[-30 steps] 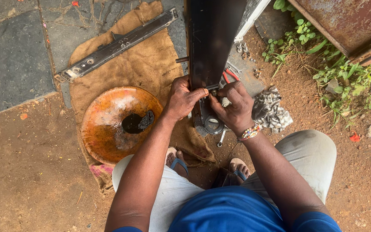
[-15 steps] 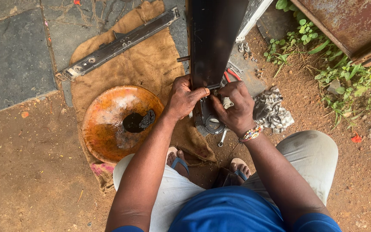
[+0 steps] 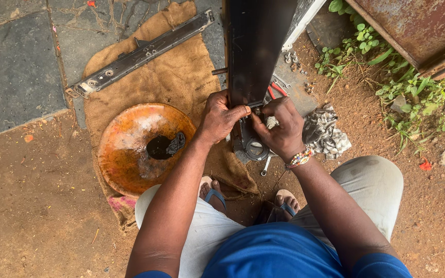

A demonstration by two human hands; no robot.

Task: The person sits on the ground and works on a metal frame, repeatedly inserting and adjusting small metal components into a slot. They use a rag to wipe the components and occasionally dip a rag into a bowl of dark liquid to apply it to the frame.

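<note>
- The tall dark panel (image 3: 256, 49) stands upright on the sacking (image 3: 171, 82) in front of your knees; if your grip loosens it could tip toward your feet.
- Your fingers sit close to its lower edge, so a slip could pinch them.
- Your left hand (image 3: 221, 117) is curled around the panel's edge.
- Your right hand (image 3: 279, 126) is closed on a small part at its base.

Soft, even daylight, no hard shadows; overcast feel. Sharp focus across the ground, slight wide-angle stretch at the edges. Dull sheen on the orange bowl (image 3: 142, 146); the dark metal bar (image 3: 256, 46) reads nearly black.
</note>
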